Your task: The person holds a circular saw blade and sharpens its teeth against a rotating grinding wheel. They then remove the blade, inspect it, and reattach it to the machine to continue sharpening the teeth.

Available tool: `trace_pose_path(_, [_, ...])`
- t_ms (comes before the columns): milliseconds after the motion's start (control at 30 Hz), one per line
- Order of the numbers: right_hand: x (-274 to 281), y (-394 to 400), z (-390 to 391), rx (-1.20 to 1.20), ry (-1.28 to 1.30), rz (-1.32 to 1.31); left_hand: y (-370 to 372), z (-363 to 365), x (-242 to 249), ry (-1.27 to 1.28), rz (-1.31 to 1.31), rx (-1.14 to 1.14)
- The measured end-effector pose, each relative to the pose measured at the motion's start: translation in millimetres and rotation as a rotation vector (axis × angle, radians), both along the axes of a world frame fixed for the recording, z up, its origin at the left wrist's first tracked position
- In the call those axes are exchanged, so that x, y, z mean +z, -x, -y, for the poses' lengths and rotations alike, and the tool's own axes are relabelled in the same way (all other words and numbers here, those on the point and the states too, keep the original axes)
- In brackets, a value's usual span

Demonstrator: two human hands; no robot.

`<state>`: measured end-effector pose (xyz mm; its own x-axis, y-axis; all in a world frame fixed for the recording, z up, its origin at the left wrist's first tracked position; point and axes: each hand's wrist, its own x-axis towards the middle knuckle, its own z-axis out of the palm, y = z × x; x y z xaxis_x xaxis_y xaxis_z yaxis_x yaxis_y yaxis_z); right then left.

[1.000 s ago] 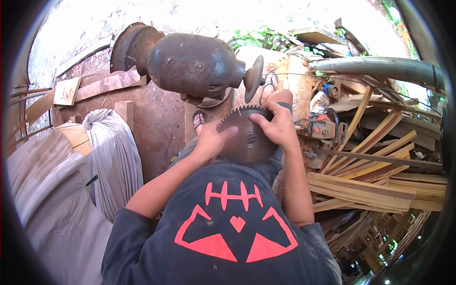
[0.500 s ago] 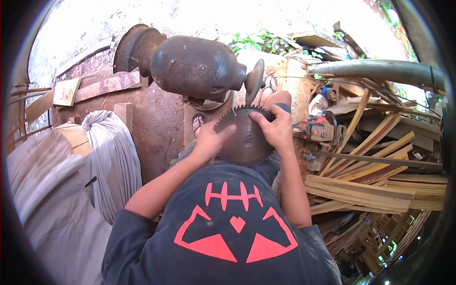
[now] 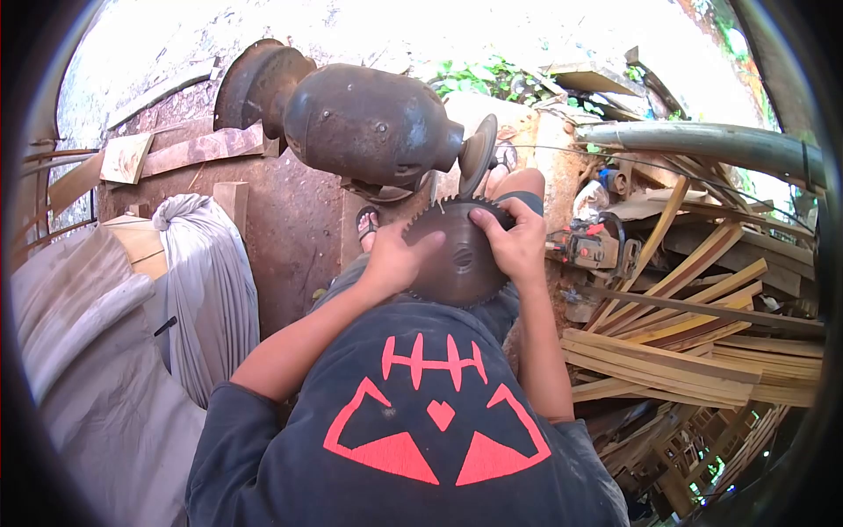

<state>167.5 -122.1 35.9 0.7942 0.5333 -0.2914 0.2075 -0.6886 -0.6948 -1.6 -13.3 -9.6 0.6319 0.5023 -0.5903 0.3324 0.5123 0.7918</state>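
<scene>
A dark, toothed circular saw blade (image 3: 464,268) lies between my two hands, over my lap. My left hand (image 3: 399,259) grips its left edge, thumb flat on the upper face and the other fingers hidden beneath. On the upper right edge, my right hand (image 3: 518,237) pinches the rim, thumb on top and fingers curled round the outside. Just beyond the blade's far teeth stands a thin grinding wheel (image 3: 479,156), mounted on the shaft of a rusty bench motor (image 3: 367,123). The blade's far edge is close to the wheel's lower rim.
Grey cloth (image 3: 206,281) drapes over something at my left. To my right lie a chainsaw (image 3: 593,244) and stacked wooden strips (image 3: 659,364). A metal pipe (image 3: 702,136) juts in above them. Boards (image 3: 202,151) rest at the back left.
The motor and surroundings have shifted slightly in view. Both hands keep their grip on the saw blade, which stays near the grinding wheel.
</scene>
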Motion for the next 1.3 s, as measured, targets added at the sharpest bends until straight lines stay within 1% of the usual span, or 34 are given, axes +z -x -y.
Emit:
trace_pose_path(67, [-3.9,0.4,1.3,0.008,-0.001,0.002,1.0,0.4,-4.0,-0.031,-0.018,-0.011])
trace_pose_path(167, [0.0,2.1,1.0,0.017,-0.036,0.007,0.1,-1.6,5.0,-0.084,-0.113,-0.066])
trace_pose_path(267, [-8.1,-1.8,3.3,0.023,-0.037,0.036,-2.7,-3.3,15.4,-0.082,-0.082,-0.045])
trace_pose_path(367, [-1.3,1.6,0.2,-0.002,-0.038,0.012,-2.0,-0.8,7.5,-0.027,0.020,0.010])
trace_pose_path(467, [-2.2,0.9,0.9,0.014,-0.009,0.014,-2.7,-1.8,11.1,0.016,-0.021,0.005])
trace_pose_path(667, [-2.3,2.2,0.9,-0.005,-0.055,0.013,-4.6,-3.2,15.2,-0.011,-0.015,-0.003])
trace_pose_path(867, [-3.1,3.7,1.2,-0.008,-0.034,0.036,-4.5,-3.7,15.6,0.041,-0.006,0.009])
trace_pose_path(967, [-9.5,3.3,2.6,-0.021,-0.103,0.040,-1.3,-2.9,2.2,0.004,-0.013,-0.026])
trace_pose_path(1067, [-7.7,4.2,3.4,-0.021,-0.082,0.033,-2.7,-3.8,9.5,0.010,-0.021,-0.018])
trace_pose_path(1300, [-4.2,4.4,2.8,-0.009,-0.052,0.019,-1.5,-2.8,2.8,0.007,-0.017,-0.022])
